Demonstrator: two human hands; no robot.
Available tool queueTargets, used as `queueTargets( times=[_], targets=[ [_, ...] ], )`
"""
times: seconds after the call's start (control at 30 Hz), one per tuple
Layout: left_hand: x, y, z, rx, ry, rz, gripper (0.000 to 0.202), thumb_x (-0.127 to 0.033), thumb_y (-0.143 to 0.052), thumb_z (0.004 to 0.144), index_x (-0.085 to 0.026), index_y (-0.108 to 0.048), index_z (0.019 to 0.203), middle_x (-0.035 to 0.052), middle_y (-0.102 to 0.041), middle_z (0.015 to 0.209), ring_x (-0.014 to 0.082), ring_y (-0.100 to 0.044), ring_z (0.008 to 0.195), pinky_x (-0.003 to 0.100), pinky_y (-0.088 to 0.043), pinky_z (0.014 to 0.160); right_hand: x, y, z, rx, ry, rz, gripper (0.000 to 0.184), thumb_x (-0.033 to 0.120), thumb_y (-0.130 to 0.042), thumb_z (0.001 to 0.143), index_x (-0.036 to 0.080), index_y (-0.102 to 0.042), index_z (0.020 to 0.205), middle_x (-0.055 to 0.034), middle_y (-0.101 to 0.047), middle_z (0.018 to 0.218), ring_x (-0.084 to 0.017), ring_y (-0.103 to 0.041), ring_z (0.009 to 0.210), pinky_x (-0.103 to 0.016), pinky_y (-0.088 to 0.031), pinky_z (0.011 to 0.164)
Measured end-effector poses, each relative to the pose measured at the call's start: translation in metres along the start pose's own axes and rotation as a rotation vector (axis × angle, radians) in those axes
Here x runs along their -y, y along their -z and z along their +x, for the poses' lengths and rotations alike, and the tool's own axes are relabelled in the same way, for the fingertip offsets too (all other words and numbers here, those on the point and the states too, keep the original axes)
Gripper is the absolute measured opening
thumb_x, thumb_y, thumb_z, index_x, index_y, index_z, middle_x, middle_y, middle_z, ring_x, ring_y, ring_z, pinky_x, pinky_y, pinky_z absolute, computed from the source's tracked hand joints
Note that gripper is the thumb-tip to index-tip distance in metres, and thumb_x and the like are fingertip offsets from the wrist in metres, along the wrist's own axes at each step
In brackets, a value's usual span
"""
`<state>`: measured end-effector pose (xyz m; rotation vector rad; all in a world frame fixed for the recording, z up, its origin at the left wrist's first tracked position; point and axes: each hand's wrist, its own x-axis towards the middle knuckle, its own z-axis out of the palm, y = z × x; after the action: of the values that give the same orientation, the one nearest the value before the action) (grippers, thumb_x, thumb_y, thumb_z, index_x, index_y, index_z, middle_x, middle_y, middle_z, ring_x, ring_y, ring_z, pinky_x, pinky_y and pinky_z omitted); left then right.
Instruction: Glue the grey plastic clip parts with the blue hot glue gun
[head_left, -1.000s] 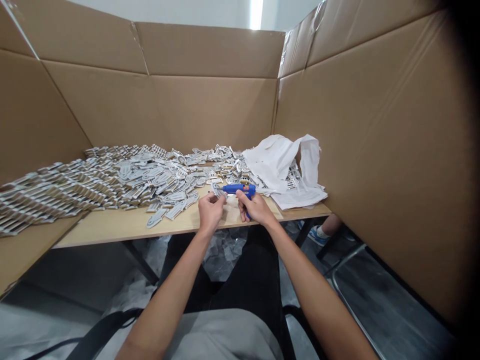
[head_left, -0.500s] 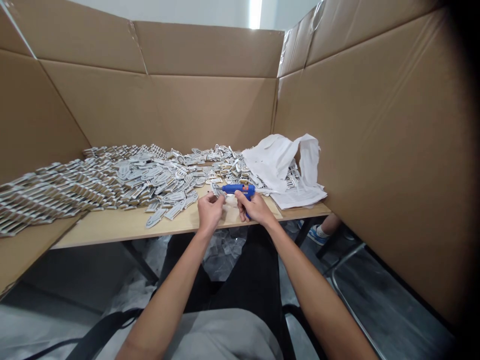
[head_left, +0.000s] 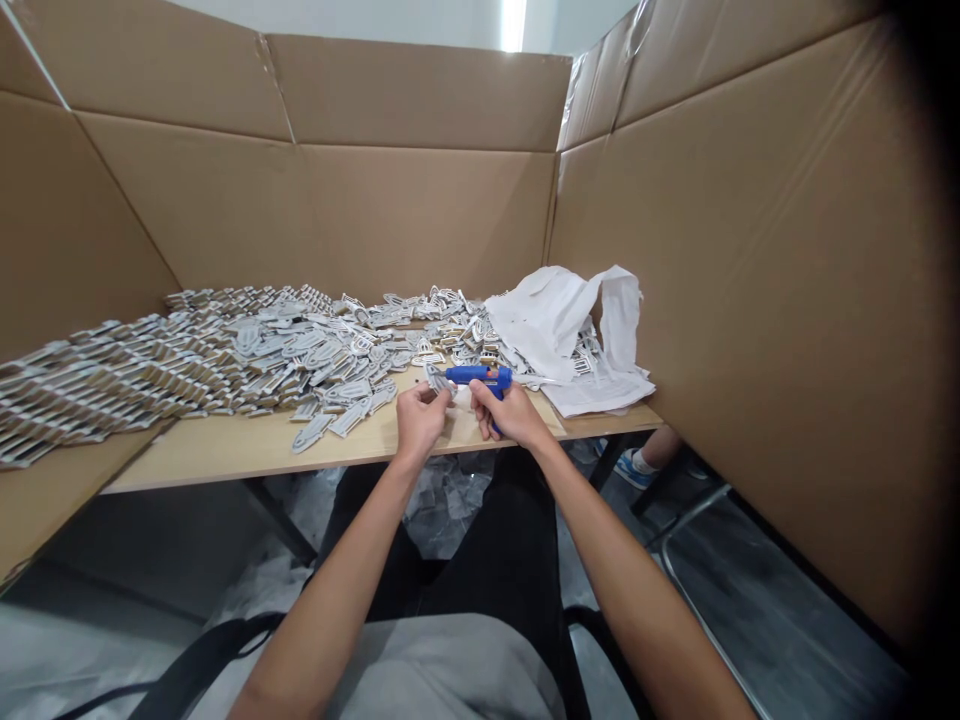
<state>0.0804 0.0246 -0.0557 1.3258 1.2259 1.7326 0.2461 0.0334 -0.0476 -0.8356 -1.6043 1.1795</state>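
A blue glue gun (head_left: 480, 376) is gripped in my right hand (head_left: 510, 412), its nozzle pointing left. My left hand (head_left: 421, 420) pinches a small grey-white flat piece (head_left: 438, 380) by its lower edge. The nozzle tip is right at that piece; whether it touches cannot be made out. Both hands are just above the front part of the wooden table (head_left: 247, 446). Behind them lies a loose heap of similar grey-white pieces (head_left: 300, 345), some with brown edges.
Stacked rows of the pieces (head_left: 82, 385) spread over the left side. White crumpled sheeting (head_left: 547, 315) covers part of the heap at right. Cardboard walls (head_left: 420, 200) enclose the back and sides. Another person's shoe (head_left: 636, 468) shows beneath the table at right.
The hands, glue gun and piece hold nearly the same place. The piece appears slightly turned at the nozzle, and the view has shifted a little.
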Motion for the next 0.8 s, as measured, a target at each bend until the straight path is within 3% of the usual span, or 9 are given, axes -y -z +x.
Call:
queueTargets(
  times=[0.2, 0.37, 0.5, 0.63, 0.8],
  targets=[
    [0.0054, -0.0018, 0.0022, 0.025, 0.027, -0.051, 0.021, -0.034, -0.076, 0.075, -0.015, -0.073, 0.084, 0.008, -0.077, 0.079, 0.0172, -0.067, 0.065, 0.026, -0.049, 0.063, -0.0005, 0.0005, 0.0006, -0.009, 0.015, 0.079, 0.056, 0.074, -0.066, 0.088, 0.019, -0.061, 0.077, 0.0024, -0.058, 0.056, -0.013, -0.059, 0.038, -0.021, -0.039, 0.031],
    [0.0079, -0.0043, 0.0026, -0.028, 0.066, -0.147, 0.041, -0.033, -0.082, 0.069, -0.021, -0.054, 0.095, 0.0046, -0.076, 0.08, 0.0169, -0.069, 0.063, 0.025, -0.05, 0.06, 0.005, 0.0019, 0.0002, -0.119, 0.019, 0.181, 0.059, 0.079, -0.062, 0.087, 0.021, -0.06, 0.079, 0.0022, -0.058, 0.059, -0.012, -0.058, 0.041, -0.021, -0.041, 0.034],
    [0.0044, -0.0046, 0.0013, -0.033, 0.06, -0.15, 0.036, -0.034, -0.079, 0.072, -0.022, -0.051, 0.091, 0.003, -0.074, 0.078, 0.0144, -0.064, 0.06, 0.023, -0.045, 0.056, 0.007, 0.0026, -0.0002, -0.134, 0.012, 0.175, 0.06, 0.08, -0.062, 0.085, 0.021, -0.06, 0.079, 0.0015, -0.058, 0.06, -0.012, -0.058, 0.042, -0.021, -0.041, 0.034],
    [0.0017, -0.0029, 0.0027, -0.145, -0.037, -0.076, 0.023, -0.037, -0.075, 0.078, -0.02, -0.06, 0.08, 0.0001, -0.066, 0.071, 0.0136, -0.059, 0.063, 0.023, -0.043, 0.06, 0.0054, 0.0024, 0.0001, -0.148, 0.005, 0.155, 0.06, 0.081, -0.061, 0.085, 0.021, -0.059, 0.079, 0.0014, -0.058, 0.06, -0.012, -0.057, 0.042, -0.021, -0.041, 0.035],
    [0.0043, -0.0009, 0.0062, -0.199, -0.035, -0.095, 0.034, -0.044, -0.075, 0.081, -0.02, -0.055, 0.068, -0.0026, -0.054, 0.065, 0.0127, -0.05, 0.063, 0.024, -0.04, 0.061, 0.0017, 0.0013, 0.0005, -0.071, -0.006, 0.106, 0.058, 0.078, -0.064, 0.085, 0.021, -0.06, 0.078, 0.0019, -0.058, 0.058, -0.013, -0.058, 0.041, -0.022, -0.039, 0.033]
  ],
)
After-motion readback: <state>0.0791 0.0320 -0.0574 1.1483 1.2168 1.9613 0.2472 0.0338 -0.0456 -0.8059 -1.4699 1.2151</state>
